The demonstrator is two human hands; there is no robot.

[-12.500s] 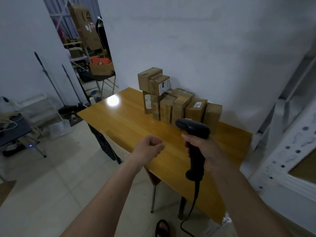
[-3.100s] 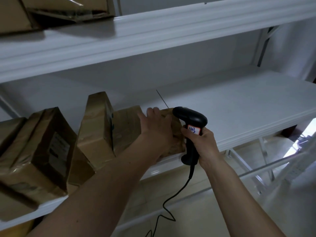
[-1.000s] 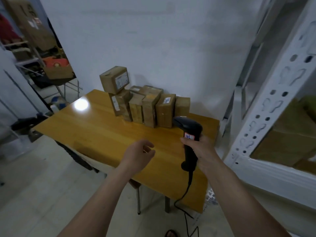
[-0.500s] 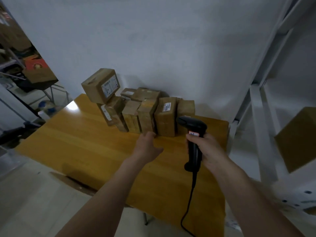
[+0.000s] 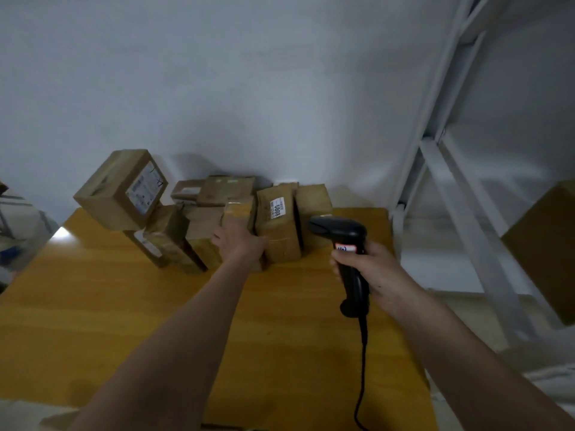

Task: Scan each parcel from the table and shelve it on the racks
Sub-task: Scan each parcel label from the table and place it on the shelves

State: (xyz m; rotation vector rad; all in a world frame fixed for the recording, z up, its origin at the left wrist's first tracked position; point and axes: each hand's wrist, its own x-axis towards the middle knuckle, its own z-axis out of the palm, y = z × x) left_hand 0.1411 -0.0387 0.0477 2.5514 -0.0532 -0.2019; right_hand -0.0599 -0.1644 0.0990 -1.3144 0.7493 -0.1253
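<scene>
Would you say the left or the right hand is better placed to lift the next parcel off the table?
Left. The left hand already touches a standing parcel in the row, while the right hand is occupied gripping the scanner.

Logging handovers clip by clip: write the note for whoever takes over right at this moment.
Left hand: on an upright parcel in the row; whether it grips is unclear.
Right hand: grips the scanner, its head toward the labelled parcel beside it.
Parcels: a cluster at the back of the table against the wall; one big box sits tilted on top at the left. One parcel is on the rack at the right.
Done: at least that one is shelved.
Left: scan the parcel under the left hand, shelve it, then repeat for the rest.
</scene>
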